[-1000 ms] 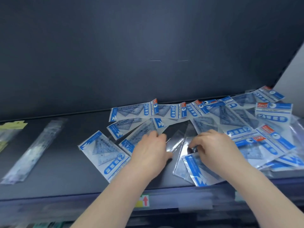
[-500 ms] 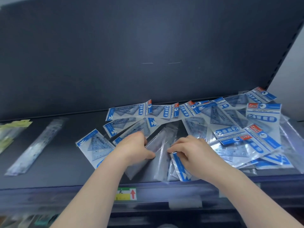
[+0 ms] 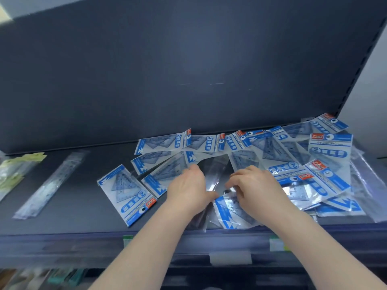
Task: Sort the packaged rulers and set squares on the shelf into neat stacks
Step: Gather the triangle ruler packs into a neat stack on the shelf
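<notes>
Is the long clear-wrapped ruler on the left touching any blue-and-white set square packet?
No, the ruler lies alone, with bare dark shelf between it and the nearest packet.

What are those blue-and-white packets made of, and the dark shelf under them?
Set-square packets: thin glossy plastic film, judging by the creases and glare, with blue-and-white print; the squares inside look like tinted transparent plastic. Shelf: probably painted metal, matte dark grey, smooth and even, though the picture cannot confirm it.
</notes>
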